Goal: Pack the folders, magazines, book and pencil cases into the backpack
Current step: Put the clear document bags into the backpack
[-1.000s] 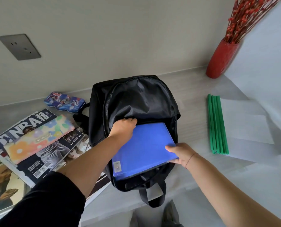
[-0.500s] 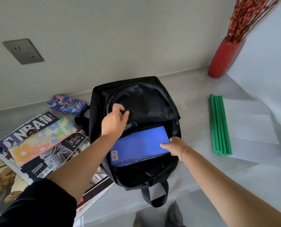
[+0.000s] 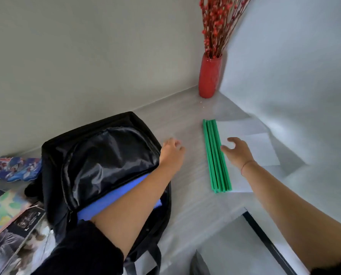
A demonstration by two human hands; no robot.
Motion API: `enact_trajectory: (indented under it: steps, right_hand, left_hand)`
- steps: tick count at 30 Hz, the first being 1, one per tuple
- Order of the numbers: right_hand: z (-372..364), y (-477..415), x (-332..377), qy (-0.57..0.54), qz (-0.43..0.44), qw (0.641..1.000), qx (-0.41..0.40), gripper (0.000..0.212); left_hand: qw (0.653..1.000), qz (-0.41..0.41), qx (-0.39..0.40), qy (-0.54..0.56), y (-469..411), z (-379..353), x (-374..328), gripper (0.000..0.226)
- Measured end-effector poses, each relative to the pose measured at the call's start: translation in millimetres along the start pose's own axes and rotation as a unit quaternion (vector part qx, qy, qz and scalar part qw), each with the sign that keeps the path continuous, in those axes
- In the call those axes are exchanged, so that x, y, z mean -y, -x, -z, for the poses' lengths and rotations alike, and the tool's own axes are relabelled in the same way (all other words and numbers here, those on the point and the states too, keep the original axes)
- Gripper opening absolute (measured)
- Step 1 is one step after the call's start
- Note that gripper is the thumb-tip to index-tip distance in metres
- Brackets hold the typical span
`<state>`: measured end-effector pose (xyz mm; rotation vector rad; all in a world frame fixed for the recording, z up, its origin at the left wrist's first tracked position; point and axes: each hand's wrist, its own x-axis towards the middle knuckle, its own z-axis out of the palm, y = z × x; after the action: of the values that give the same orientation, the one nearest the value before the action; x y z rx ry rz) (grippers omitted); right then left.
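Note:
The black backpack [image 3: 98,155] lies open on the grey desk, with the blue folder [image 3: 116,197] inside its mouth, partly hidden by my left forearm. My left hand [image 3: 171,153] reaches across the bag toward the right, empty, fingers loosely curled. My right hand [image 3: 238,153] hovers open over the clear folders with green spines [image 3: 217,157], fingers spread, holding nothing. At the far left lie a blue pencil case [image 3: 12,168], a colourful pencil case [image 3: 0,213] and magazines [image 3: 16,251].
A red vase [image 3: 209,76] with red berry branches stands in the back corner. White wall panels close off the right side. The desk's front edge [image 3: 243,210] steps back at the lower right, with a dark strip beside it.
Both hands let go of the blue folder, which now sits deeper in the backpack. Both hands moved right toward the green-spined folders. The view swung right.

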<state>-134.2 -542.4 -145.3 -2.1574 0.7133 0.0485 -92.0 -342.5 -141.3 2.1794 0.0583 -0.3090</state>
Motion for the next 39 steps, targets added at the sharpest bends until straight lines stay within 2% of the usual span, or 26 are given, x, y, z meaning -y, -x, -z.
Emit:
enact_trajectory:
  steps: [3, 5, 9, 17, 19, 20, 21, 22, 23, 24, 25, 26, 27, 28, 29, 30, 32, 34, 36, 39]
  right_hand:
    - [32.8, -23.9, -34.1, 0.032, -0.077, 0.996, -0.022, 0.054]
    - [54.6, -40.5, -57.6, 0.064, -0.117, 0.990, -0.034, 0.057]
    - [81.0, -64.7, -93.7, 0.113, -0.169, 0.978, -0.046, 0.066]
    - [81.1, -92.1, -127.8, 0.099, -0.214, 0.971, -0.039, 0.069]
    - [79.9, -97.3, -130.0, 0.059, -0.207, 0.976, -0.032, 0.059]
    - [77.6, -98.5, -131.2, 0.015, -0.202, 0.979, -0.034, 0.044]
    - [74.5, -100.5, -133.6, -0.021, -0.204, 0.978, -0.039, 0.020]
    - [71.3, -100.6, -133.9, -0.036, -0.201, 0.978, -0.040, 0.008]
    - [67.1, -102.4, -136.2, -0.051, -0.202, 0.977, -0.036, 0.026]
    - [65.3, -101.0, -135.3, -0.052, -0.199, 0.978, -0.033, 0.032]
    - [64.5, -101.0, -131.9, -0.063, -0.195, 0.978, -0.037, 0.028]
    - [65.0, -99.3, -128.4, -0.060, -0.196, 0.978, -0.036, 0.013]
    - [64.7, -100.2, -129.8, -0.064, -0.195, 0.978, -0.035, 0.011]
    - [65.4, -102.7, -132.8, -0.067, -0.202, 0.976, -0.034, 0.029]
    - [67.8, -102.5, -132.8, -0.066, -0.208, 0.975, -0.034, 0.036]
    - [70.1, -102.9, -134.0, -0.072, -0.209, 0.975, -0.030, 0.034]
    - [72.1, -103.5, -137.5, -0.098, -0.211, 0.972, -0.022, 0.035]
    - [72.4, -101.2, -139.7, -0.104, -0.222, 0.969, -0.024, 0.044]
    - [70.5, -97.4, -140.5, -0.087, -0.218, 0.972, -0.016, 0.044]
    - [65.8, -95.2, -134.7, -0.130, -0.194, 0.972, -0.018, 0.048]
  left_hand:
    - [0.994, 0.075, 0.076, 0.004, -12.7, -41.7, -14.6, 0.036]
    - [0.991, 0.099, 0.094, -0.002, -21.8, -68.9, -23.2, 0.039]
    - [0.984, 0.151, 0.091, 0.030, -38.9, -108.4, -33.7, 0.041]
    - [0.974, 0.208, 0.085, 0.044, -63.5, -145.2, -46.1, 0.059]
    - [0.966, 0.226, 0.094, 0.078, -67.0, -146.7, -46.1, 0.065]
    - [0.964, 0.231, 0.097, 0.087, -68.0, -147.3, -44.9, 0.067]
    - [0.963, 0.233, 0.099, 0.090, -69.0, -147.8, -44.0, 0.069]
    - [0.963, 0.233, 0.098, 0.091, -69.1, -146.7, -43.3, 0.068]
    - [0.964, 0.231, 0.093, 0.096, -69.8, -145.7, -43.4, 0.066]
    - [0.964, 0.230, 0.089, 0.102, -70.4, -144.7, -44.1, 0.065]
    - [0.962, 0.236, 0.087, 0.109, -70.9, -143.5, -45.1, 0.069]
    - [0.958, 0.249, 0.086, 0.116, -71.0, -142.9, -47.1, 0.076]
    - [0.952, 0.263, 0.089, 0.131, -71.0, -142.9, -49.0, 0.085]
    - [0.944, 0.274, 0.100, 0.156, -70.9, -143.6, -51.7, 0.089]
    - [0.934, 0.280, 0.122, 0.184, -70.2, -144.7, -54.1, 0.088]
    - [0.926, 0.284, 0.146, 0.200, -67.8, -146.2, -56.9, 0.085]
    - [0.929, 0.282, 0.162, 0.176, -61.7, -149.6, -58.6, 0.078]
    - [0.953, 0.255, 0.124, 0.110, -56.7, -153.7, -55.0, 0.064]
    - [0.975, 0.204, 0.075, 0.051, -52.8, -153.7, -52.8, 0.047]
    - [0.992, 0.098, 0.054, 0.053, -52.1, -139.9, -60.2, 0.028]
